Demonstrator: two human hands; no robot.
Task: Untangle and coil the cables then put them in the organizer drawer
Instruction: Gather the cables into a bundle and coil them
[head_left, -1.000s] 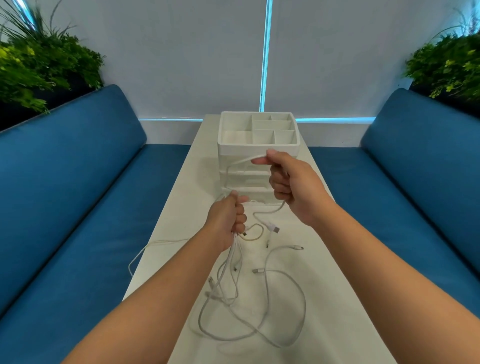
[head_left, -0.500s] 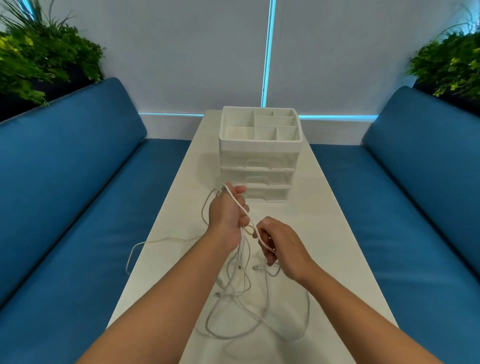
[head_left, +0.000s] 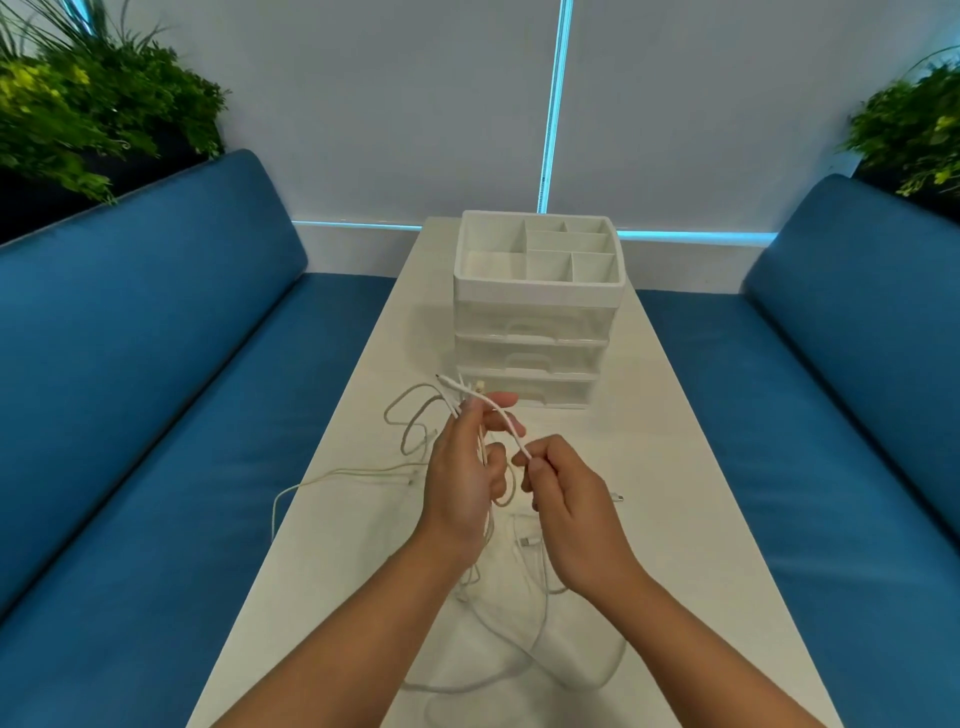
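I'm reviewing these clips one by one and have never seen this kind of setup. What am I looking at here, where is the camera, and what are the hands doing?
There is no machine here: a person wears a wide-angle camera on the head, looking forward and down, so the two bare forearms enter from the bottom. The left hand grips a bunch of white cables, their plug ends sticking up past the fingers. The right hand pinches one strand of that bunch. More cable loops lie slack on the long white table, and one strand hangs over its left edge. Behind the hands stands a white organizer with three shut drawers and an open divided tray on top. Blue sofas flank the table, with plants in the corners.
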